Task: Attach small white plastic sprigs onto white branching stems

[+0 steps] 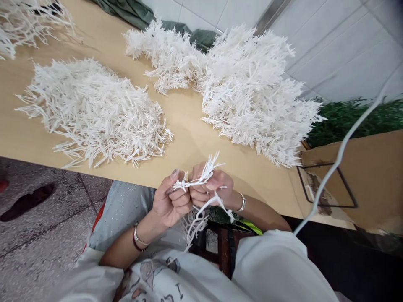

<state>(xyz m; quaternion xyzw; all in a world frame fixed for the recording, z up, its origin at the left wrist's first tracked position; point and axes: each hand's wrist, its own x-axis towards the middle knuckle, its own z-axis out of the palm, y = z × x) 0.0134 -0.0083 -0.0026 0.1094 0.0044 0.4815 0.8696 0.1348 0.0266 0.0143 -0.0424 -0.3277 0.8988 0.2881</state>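
Both hands meet at the table's near edge, knuckles close together. My left hand (172, 200) is closed, its thumb and fingers pinching one end of a white branching plastic sprig (201, 179). The fingers of my right hand (214, 184) are also wrapped round this sprig, whose spiky tips stick up above the hand. More white strands (206, 205) hang down from beneath my right hand toward the lap. Beyond my left hand lies a flat pile of short white sprigs (97, 111), and a taller white heap (252, 88) rises beyond my right hand.
The tan table (184, 121) runs across the view. Looser white branches (28, 25) lie at the far left. Dark green cloth (126, 11) lies along the back. At the right are a cardboard box (368, 176), a black wire frame (330, 205), green foliage (359, 117) and a white cable (340, 151).
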